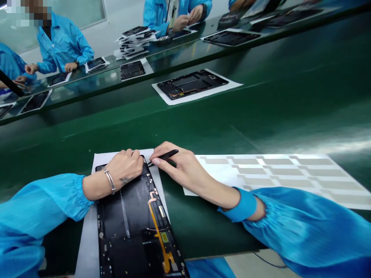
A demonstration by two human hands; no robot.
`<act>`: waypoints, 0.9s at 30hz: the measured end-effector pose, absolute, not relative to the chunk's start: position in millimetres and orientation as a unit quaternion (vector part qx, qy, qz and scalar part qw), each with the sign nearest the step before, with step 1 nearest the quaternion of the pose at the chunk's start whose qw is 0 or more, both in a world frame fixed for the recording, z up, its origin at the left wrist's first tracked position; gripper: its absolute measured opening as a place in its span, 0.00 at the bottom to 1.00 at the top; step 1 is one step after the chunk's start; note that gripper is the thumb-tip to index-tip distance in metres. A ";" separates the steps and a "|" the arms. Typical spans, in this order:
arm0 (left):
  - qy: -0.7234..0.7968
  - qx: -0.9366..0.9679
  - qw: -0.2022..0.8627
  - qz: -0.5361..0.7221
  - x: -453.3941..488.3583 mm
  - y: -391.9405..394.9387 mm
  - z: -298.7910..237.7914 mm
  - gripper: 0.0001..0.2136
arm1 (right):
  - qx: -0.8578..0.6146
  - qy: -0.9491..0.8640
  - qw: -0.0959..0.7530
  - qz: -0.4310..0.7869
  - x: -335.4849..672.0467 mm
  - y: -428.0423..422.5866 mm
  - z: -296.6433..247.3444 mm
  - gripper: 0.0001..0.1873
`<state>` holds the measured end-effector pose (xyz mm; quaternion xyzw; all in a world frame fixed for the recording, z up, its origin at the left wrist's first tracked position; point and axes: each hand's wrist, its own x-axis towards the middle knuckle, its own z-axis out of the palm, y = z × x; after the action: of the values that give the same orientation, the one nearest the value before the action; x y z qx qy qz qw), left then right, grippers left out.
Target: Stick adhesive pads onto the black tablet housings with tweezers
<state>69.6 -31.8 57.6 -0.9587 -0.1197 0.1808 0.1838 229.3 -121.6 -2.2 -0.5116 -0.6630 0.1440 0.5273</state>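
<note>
A person is working at a green conveyor belt (203,127), and a black tablet housing (127,216) is lying on a white sheet (87,251) directly in front of this person, with its inner side facing up and an orange flex cable (158,231) running along it. The left hand (124,168) is resting on the far edge of the housing, and its fingers (129,154) are curving down over that edge, but I cannot tell if they are truly gripping it or only pressing on it. A silver bracelet (109,180) is hanging around the left wrist. The right hand (181,166) is staying just beside the left hand, and its thumb and fingers (158,154) are closing around slim black tweezers (169,155), whose tips are pointing toward the far corner of the housing. To the right of the housing, a sheet of pale grey die-cut pads (275,166) is lying on the belt. Across the belt, another tablet housing (193,85) is lying on its own white sheet, and a stack of white sheets with housings (133,44) is sitting on the far bench. Two co-workers in blue smocks (62,48) (176,15) are working with their hands there.
</note>
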 end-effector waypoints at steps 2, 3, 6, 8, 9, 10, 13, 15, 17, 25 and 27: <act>-0.110 -0.956 0.192 0.193 67.4 -29.5 60.9 0.11 | -0.484 -0.697 0.516 0.112 230.1 -125.5 2.2 0.10; -0.107 -0.954 0.196 0.198 66.4 -29.2 62.3 0.11 | -0.475 -0.719 0.498 0.097 230.5 -127.4 3.7 0.09; -0.101 -0.952 0.210 0.197 64.5 -32.9 62.2 0.11 | -0.457 -0.797 0.390 0.059 229.8 -131.9 3.9 0.11; -0.103 -0.952 0.218 0.188 64.4 -37.3 58.7 0.11 | -0.446 -0.840 0.306 0.034 227.5 -134.0 1.6 0.12; -0.106 -0.952 0.220 0.183 64.6 -38.8 56.6 0.11 | -0.443 -0.854 0.273 0.021 226.0 -134.9 0.4 0.13; -0.107 -0.953 0.221 0.178 64.8 -39.4 54.7 0.11 | -0.440 -0.863 0.248 0.009 224.6 -135.8 -0.6 0.13; -0.097 -0.956 0.212 0.178 64.6 -33.7 52.0 0.10 | -0.441 -0.871 0.216 -0.006 222.0 -137.8 -2.3 0.13; -0.085 -0.958 0.201 0.185 62.7 -26.0 52.2 0.10 | -0.444 -0.870 0.214 0.000 221.8 -138.5 -2.6 0.13; -0.089 -0.960 0.188 0.186 59.3 -19.5 51.8 0.09 | -0.445 -0.869 0.216 0.006 222.1 -138.4 -2.8 0.13; -0.199 -0.964 0.121 0.127 40.3 -18.8 51.7 0.09 | -0.445 -0.871 0.208 0.016 220.3 -135.6 -1.4 0.13; -0.199 -0.968 0.093 0.119 38.1 -18.6 56.7 0.10 | -0.446 -0.871 0.206 0.019 219.7 -134.9 -0.3 0.13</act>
<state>38.1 -18.6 56.7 -0.9683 -0.1989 0.1190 0.0934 219.7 -134.9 -0.3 -0.4460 -0.8708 0.0188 0.2062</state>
